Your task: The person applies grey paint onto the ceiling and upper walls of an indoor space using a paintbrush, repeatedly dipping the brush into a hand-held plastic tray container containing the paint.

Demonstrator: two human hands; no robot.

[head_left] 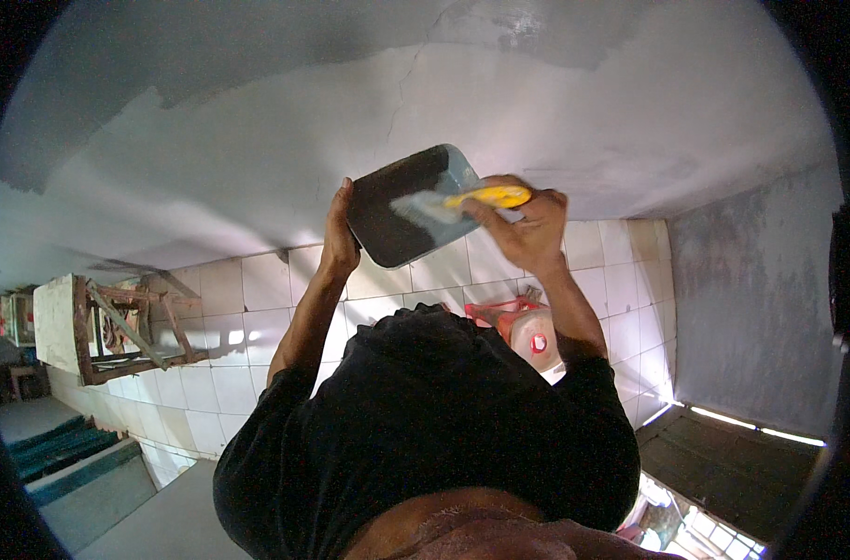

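My left hand (340, 231) grips the left side of a shallow rectangular tray (464, 170) with rounded corners. The tray is tilted in front of me, its inside mostly dark grey with a paler band at the right. In my right hand (534, 224) is a yellow-handled paintbrush (488, 197), fingers closed round the handle. Its pale head is smeared by motion and lies over the tray's inside; whether it touches the surface I cannot tell.
A grey wall (285, 121) with darker patches and a thin crack rises ahead. On the white tiled floor (221, 381) stand a worn wooden stand (61, 327) at left and a red stool (499, 313) bearing a round pale container (535, 338), partly behind my right arm.
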